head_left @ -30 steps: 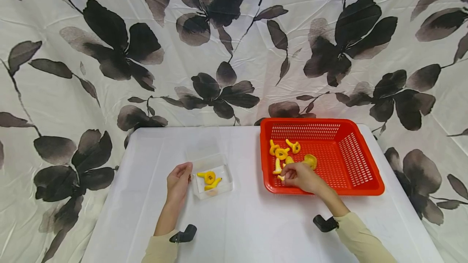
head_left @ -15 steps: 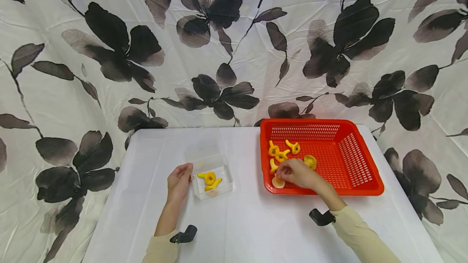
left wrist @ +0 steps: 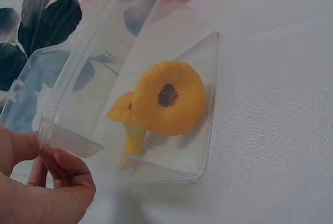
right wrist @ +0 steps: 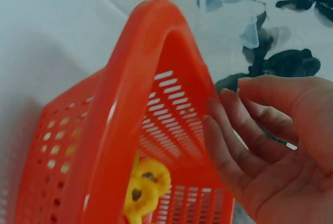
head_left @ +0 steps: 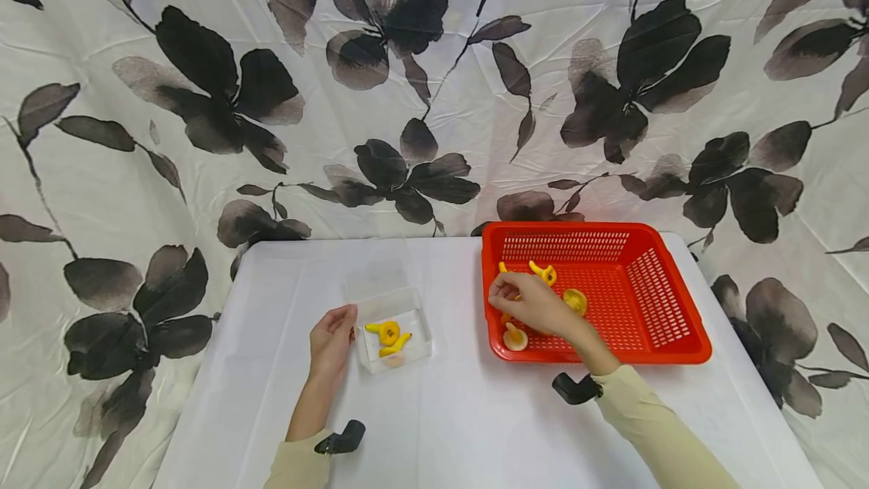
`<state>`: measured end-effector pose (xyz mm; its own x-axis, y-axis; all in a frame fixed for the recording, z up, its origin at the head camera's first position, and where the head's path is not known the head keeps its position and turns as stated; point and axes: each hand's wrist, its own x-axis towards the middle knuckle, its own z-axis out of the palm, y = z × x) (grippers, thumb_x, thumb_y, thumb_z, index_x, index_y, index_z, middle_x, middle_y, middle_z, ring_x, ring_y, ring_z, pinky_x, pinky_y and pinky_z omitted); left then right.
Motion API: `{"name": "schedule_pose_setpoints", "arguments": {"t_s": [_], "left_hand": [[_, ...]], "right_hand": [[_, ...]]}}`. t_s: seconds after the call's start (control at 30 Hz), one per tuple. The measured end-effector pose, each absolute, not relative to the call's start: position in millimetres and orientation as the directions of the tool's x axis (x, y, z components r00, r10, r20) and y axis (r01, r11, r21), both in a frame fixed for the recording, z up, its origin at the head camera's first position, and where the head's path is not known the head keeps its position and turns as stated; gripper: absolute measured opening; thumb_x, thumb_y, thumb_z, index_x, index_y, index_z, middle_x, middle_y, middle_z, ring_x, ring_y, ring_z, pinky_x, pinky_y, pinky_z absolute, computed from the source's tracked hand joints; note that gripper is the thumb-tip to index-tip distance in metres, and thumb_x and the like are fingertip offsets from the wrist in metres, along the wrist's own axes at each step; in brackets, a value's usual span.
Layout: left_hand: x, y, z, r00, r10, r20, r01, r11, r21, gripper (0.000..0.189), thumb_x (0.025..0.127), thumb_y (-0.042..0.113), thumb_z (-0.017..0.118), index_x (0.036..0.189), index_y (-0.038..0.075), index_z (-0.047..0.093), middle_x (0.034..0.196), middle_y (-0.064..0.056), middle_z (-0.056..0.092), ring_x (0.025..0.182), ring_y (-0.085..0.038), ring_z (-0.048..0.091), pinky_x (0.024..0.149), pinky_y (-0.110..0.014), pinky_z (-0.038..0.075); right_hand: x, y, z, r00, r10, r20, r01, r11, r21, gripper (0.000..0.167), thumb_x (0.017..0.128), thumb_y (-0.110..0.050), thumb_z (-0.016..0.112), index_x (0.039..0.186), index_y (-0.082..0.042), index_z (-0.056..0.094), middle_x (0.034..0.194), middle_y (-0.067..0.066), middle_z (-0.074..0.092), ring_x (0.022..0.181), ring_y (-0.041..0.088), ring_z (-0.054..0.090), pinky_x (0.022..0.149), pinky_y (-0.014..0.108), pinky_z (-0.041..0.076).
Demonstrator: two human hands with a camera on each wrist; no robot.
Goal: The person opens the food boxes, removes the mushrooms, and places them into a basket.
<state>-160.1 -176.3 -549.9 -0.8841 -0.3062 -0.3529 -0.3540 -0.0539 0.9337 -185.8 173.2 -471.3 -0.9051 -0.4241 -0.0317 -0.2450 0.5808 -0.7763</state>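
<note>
My left hand (head_left: 333,334) pinches the near corner of a clear plastic box (left wrist: 73,135) between thumb and fingers. Two yellow mushrooms (left wrist: 171,99) with dark spots on their caps lie inside that box. My right hand (head_left: 532,300) hovers over the left part of a red plastic basket (head_left: 597,353). Its fingers are loosely bent, and nothing shows between them in the right wrist view. Several yellow mushrooms (head_left: 575,300) lie in the basket; my right hand hides some of them. One pale mushroom (head_left: 514,337) sits cap-down or tilted near the front left corner.
The box's clear lid (head_left: 376,274) lies folded back behind it. A white cloth (head_left: 462,421) covers the table. Behind it hangs a white curtain (head_left: 285,6) with dark flowers. Bare cloth separates box and basket.
My right hand has let go of the pale mushroom near the basket's front left corner and moved left and away from me, over the other mushrooms. The left hand stays at the box.
</note>
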Motion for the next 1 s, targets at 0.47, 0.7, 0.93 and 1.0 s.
{"name": "schedule_pose_setpoints", "arguments": {"t_s": [0.47, 0.7, 0.93, 1.0], "left_hand": [[-160.5, -177.5, -551.8, -0.888, -0.315, -0.334, -0.326, -0.081, 0.942, 0.036, 0.104, 0.024, 0.064, 0.126, -0.004, 0.061, 0.1, -0.003, 0.066, 0.084, -0.015, 0.055, 0.068, -0.015, 0.046], [-160.4, -177.9, -551.9, -0.889, -0.312, -0.336, -0.332, -0.068, 0.941, 0.035, 0.105, 0.024, 0.062, 0.127, -0.003, 0.061, 0.104, -0.006, 0.065, 0.086, -0.015, 0.054, 0.069, -0.015, 0.047], [-161.2, -177.0, -553.1, -0.886, -0.313, -0.343, -0.34, -0.065, 0.938, 0.035, 0.105, 0.026, 0.063, 0.126, -0.002, 0.061, 0.104, -0.006, 0.064, 0.083, -0.014, 0.053, 0.068, -0.016, 0.046], [-161.1, -176.8, -553.1, -0.885, -0.315, -0.342, -0.339, -0.065, 0.939, 0.035, 0.104, 0.026, 0.063, 0.126, -0.001, 0.061, 0.103, -0.006, 0.063, 0.081, -0.013, 0.052, 0.068, -0.016, 0.046]], "right_hand": [[-200.0, 130.1, -470.5, -0.921, -0.389, 0.037, -0.247, 0.507, -0.826, 0.013, 0.096, -0.014, 0.074, 0.103, -0.004, 0.07, 0.093, 0.003, 0.07, 0.085, 0.018, 0.064, 0.081, 0.032, 0.057], [-204.9, 110.9, -472.5, -0.906, -0.421, 0.041, -0.269, 0.498, -0.825, 0.018, 0.096, -0.016, 0.073, 0.108, -0.002, 0.07, 0.1, 0.007, 0.071, 0.094, 0.022, 0.066, 0.09, 0.04, 0.057], [-207.9, 94.9, -479.1, -0.88, -0.471, 0.055, -0.306, 0.474, -0.826, 0.021, 0.097, -0.015, 0.072, 0.112, -0.001, 0.069, 0.106, 0.01, 0.071, 0.097, 0.023, 0.066, 0.093, 0.043, 0.056], [-207.9, 89.6, -480.7, -0.874, -0.482, 0.061, -0.318, 0.472, -0.822, 0.021, 0.097, -0.015, 0.072, 0.113, -0.001, 0.069, 0.107, 0.01, 0.071, 0.098, 0.023, 0.066, 0.094, 0.043, 0.056]]}}
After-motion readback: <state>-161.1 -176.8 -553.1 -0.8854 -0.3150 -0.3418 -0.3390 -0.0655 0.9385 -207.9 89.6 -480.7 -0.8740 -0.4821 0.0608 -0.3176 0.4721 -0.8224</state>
